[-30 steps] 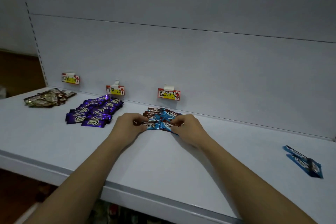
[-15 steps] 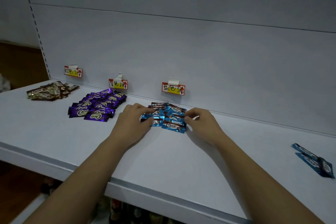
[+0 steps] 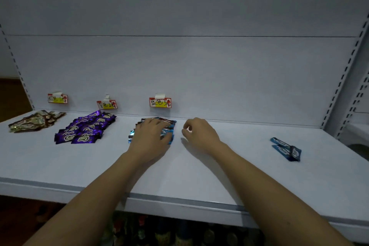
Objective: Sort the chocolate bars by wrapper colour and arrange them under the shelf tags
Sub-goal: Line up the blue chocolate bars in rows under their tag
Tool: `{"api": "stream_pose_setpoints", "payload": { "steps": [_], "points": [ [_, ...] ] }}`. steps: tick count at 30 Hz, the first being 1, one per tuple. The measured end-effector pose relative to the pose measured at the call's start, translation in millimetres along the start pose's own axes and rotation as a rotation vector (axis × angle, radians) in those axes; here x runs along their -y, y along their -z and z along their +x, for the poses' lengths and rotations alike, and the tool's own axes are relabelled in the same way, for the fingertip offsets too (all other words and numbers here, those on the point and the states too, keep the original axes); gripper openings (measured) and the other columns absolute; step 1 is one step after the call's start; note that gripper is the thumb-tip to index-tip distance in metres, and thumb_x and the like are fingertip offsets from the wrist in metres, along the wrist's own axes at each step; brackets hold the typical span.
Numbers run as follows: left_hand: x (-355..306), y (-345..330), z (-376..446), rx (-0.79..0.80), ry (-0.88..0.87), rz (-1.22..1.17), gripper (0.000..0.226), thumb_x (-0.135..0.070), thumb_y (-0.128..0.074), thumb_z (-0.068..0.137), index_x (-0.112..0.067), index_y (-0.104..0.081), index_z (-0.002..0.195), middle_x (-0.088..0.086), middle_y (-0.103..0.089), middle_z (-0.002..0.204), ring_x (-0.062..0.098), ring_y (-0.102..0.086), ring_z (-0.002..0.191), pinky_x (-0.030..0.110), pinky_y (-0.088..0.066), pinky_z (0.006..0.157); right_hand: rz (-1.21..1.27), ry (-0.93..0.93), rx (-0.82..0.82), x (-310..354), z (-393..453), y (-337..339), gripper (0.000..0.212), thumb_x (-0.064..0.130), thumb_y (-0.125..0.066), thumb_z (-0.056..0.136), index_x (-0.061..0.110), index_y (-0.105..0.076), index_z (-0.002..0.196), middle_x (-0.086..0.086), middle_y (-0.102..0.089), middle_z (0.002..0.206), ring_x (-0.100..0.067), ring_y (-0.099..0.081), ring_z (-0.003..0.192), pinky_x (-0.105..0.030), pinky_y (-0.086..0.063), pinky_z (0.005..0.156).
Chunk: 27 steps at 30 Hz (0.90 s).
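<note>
Head view. Shelf carries three sorted piles, each below its tag: gold bars at 9 o'clock, purple bars next, blue bars centre under the blue tag. Left hand lies flat, fingers straight, pressing the blue pile, likely squaring it. Right hand hovers just beside the pile at 3 o'clock, fingers loosely curled, grasping nothing. Two stray blue bars lie well apart at 3 o'clock, not yet under the tag, probably next.
</note>
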State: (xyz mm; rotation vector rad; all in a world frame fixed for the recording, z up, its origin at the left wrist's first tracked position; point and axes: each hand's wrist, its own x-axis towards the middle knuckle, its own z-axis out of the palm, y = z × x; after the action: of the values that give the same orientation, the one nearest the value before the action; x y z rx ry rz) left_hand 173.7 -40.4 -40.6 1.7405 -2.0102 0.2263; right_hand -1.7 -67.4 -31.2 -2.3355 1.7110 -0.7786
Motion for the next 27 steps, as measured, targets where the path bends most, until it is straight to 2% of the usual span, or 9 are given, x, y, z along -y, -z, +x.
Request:
{"api": "stream_pose_setpoints", "payload": {
  "steps": [6, 11, 16, 18, 21, 24, 27],
  "points": [
    [-94.2, -27.0, 9.9, 0.112, -0.113, -0.272, 0.035, -0.039, -0.051, 0.095, -0.032, -0.057, 0.129, -0.006, -0.055, 0.134, 0.015, -0.042, 0.126, 0.039, -0.036, 0.106, -0.015, -0.115, -0.017, -91.9, -29.5, 61.6, 0.019, 0.025, -0.053, 0.092, 0.019, -0.066, 0.104, 0.001, -0.062, 0.106, -0.019, -0.056, 0.101, -0.036, -0.049, 0.084],
    [-179.5, -57.2, 28.9, 0.259, -0.303, -0.403, 0.026, -0.03, -0.055, 0.095, -0.029, -0.064, 0.119, -0.006, -0.059, 0.125, 0.013, -0.047, 0.118, 0.03, -0.039, 0.1, 0.031, -0.296, -0.094, -178.1, -48.0, 118.1, 0.012, 0.022, -0.058, 0.091, 0.02, -0.068, 0.097, 0.002, -0.066, 0.1, -0.014, -0.06, 0.085, -0.03, -0.051, 0.074],
    [-247.6, -73.8, 59.2, 0.366, -0.444, -0.494, 0.019, -0.021, -0.06, 0.091, -0.027, -0.071, 0.105, -0.007, -0.064, 0.112, 0.011, -0.054, 0.107, 0.025, -0.042, 0.091, 0.088, -0.396, 0.079, -222.6, -56.3, 140.2, 0.018, 0.034, -0.073, 0.08, 0.018, -0.07, 0.088, 0.003, -0.07, 0.087, -0.012, -0.065, 0.082, -0.029, -0.054, 0.069],
    [-258.7, -79.5, 65.4, 0.401, -0.452, -0.585, 0.02, -0.015, -0.06, 0.088, -0.026, -0.075, 0.097, -0.009, -0.066, 0.104, 0.005, -0.056, 0.099, 0.021, -0.044, 0.088, 0.118, -0.393, 0.119, -230.0, -56.4, 140.4, 0.013, 0.029, -0.077, 0.077, 0.018, -0.07, 0.079, 0.002, -0.072, 0.08, -0.013, -0.067, 0.079, -0.03, -0.055, 0.07],
    [-257.5, -87.5, 64.9, 0.436, -0.522, -0.651, 0.023, -0.014, -0.061, 0.09, -0.027, -0.074, 0.102, -0.014, -0.065, 0.103, -0.002, -0.054, 0.096, 0.009, -0.039, 0.08, 0.134, -0.401, 0.136, -236.8, -54.9, 140.7, 0.013, 0.023, -0.079, 0.078, 0.018, -0.068, 0.072, 0.0, -0.071, 0.075, -0.013, -0.065, 0.071, -0.027, -0.053, 0.064],
    [-251.6, -90.3, 65.2, 0.455, -0.556, -0.638, 0.024, -0.021, -0.063, 0.092, -0.031, -0.071, 0.111, -0.017, -0.063, 0.109, -0.003, -0.05, 0.1, 0.008, -0.036, 0.081, 0.227, -0.431, 0.092, -240.1, -52.6, 141.9, 0.016, 0.022, -0.08, 0.078, 0.014, -0.066, 0.078, -0.005, -0.071, 0.08, -0.017, -0.064, 0.071, -0.033, -0.053, 0.07],
    [-253.4, -88.7, 66.3, 0.492, -0.591, -0.509, 0.026, -0.027, -0.06, 0.094, -0.033, -0.066, 0.119, -0.011, -0.057, 0.112, 0.003, -0.044, 0.103, 0.006, -0.03, 0.082, 0.32, -0.47, -0.026, -242.6, -51.9, 144.7, 0.016, 0.024, -0.079, 0.08, 0.016, -0.066, 0.083, -0.004, -0.071, 0.084, -0.017, -0.063, 0.072, -0.031, -0.052, 0.065]
  ]
}}
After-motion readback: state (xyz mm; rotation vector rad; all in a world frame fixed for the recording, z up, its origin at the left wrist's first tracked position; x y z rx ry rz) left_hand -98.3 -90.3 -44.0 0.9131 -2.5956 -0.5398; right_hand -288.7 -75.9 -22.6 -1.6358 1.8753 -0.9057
